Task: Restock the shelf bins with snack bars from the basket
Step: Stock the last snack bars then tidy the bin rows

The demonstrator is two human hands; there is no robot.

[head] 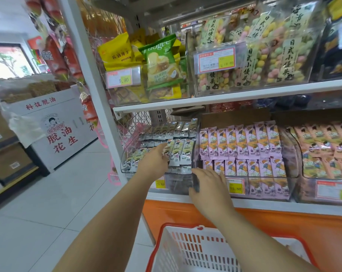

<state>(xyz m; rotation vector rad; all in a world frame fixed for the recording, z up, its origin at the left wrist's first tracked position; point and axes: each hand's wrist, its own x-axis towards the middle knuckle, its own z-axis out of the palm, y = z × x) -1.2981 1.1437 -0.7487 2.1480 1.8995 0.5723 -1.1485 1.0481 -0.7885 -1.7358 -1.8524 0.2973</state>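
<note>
Snack bars in grey-white wrappers stand in rows in the left clear bin on the lower shelf. The left hand reaches into that bin with its fingertips on the front upright bars. We can't tell if it pinches one or only touches. The right hand is at the front rim of the middle bin, fingers curled over the rim and thumb round the corner next to the left bin. We see pink-wrapped bars packed in the middle bin, with a yellow price tag just right of the right hand. A red-and-white basket sits below the shelf, under the right forearm.
</note>
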